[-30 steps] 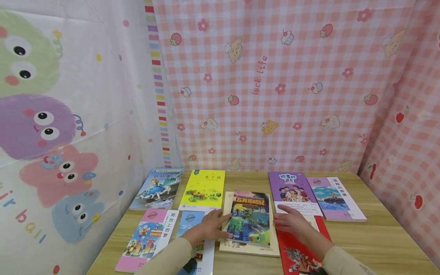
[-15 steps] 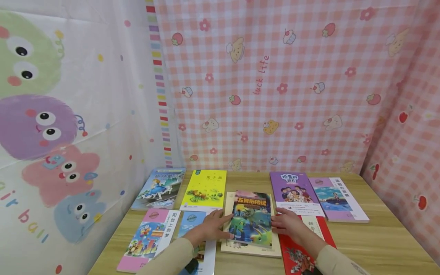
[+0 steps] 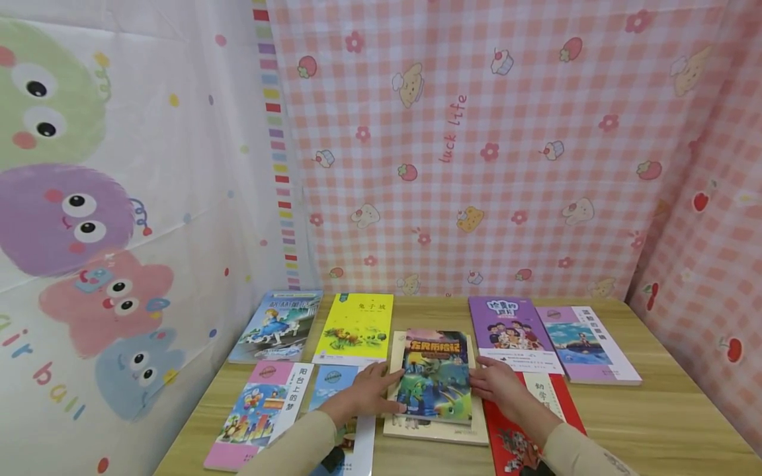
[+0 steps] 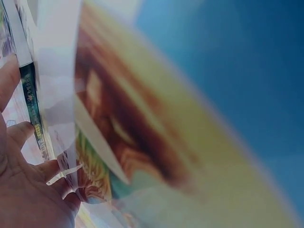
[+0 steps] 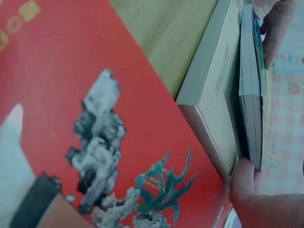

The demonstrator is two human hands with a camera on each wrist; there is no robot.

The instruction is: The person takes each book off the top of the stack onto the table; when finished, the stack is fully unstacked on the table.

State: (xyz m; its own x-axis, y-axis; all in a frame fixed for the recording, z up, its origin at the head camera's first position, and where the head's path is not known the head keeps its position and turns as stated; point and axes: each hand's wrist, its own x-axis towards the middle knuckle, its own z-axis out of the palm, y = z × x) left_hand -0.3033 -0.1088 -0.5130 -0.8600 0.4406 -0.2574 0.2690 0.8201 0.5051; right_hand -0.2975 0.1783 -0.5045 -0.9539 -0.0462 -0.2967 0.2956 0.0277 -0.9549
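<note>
A dinosaur-covered paperback book (image 3: pixel 437 380) lies on top of a larger cream book (image 3: pixel 440 433) near the middle of the table. My left hand (image 3: pixel 364 393) touches the paperback's left side, with its thumb by the lower corner. Spread fingers (image 4: pixel 45 168) appear beside the dark book spine (image 4: pixel 32 107) in the left wrist view. At the opposite side, my right hand (image 3: pixel 508 387) rests its fingertips against the paperback's right edge. The right wrist view shows a right fingertip (image 5: pixel 243 175) against the end of its page block (image 5: pixel 250 90).
A red book (image 3: pixel 514 430) lies under my right forearm, and a blue book (image 3: pixel 357 449) under my left. Pink (image 3: pixel 253 410), yellow (image 3: pixel 357 324), blue-green (image 3: pixel 276 327), purple (image 3: pixel 506 327) and lilac (image 3: pixel 586 344) books surround them on the wooden table (image 3: pixel 673 423). Patterned curtains (image 3: pixel 476 185) hang behind.
My right hand has moved left and come against the paperback's edge. The paperback has turned slightly and lies straighter on the cream book. My left hand has stayed at its side.
</note>
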